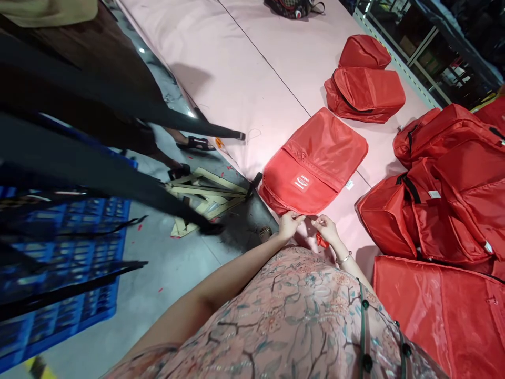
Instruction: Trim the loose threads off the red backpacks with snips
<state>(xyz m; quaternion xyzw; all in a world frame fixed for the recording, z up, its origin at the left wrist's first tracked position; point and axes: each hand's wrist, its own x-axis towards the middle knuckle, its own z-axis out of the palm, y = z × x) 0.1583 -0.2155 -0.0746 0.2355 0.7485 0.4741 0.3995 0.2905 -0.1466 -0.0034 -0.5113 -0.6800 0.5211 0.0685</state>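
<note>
My left hand (290, 225), one, fingers clamped on the near edge of one red bag (315, 158), pink table (236, 68); right hand (327, 231), one, fingertips together, contents unclear; two puffed bags (374, 92), far right

Soft shadows mark the pink table (229, 68); dark straps (118, 171) blur

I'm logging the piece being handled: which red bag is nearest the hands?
The flattened red bag with the white logo facing up: its rounded edge is at the left hand, while the other red bags lie farther off.
</note>
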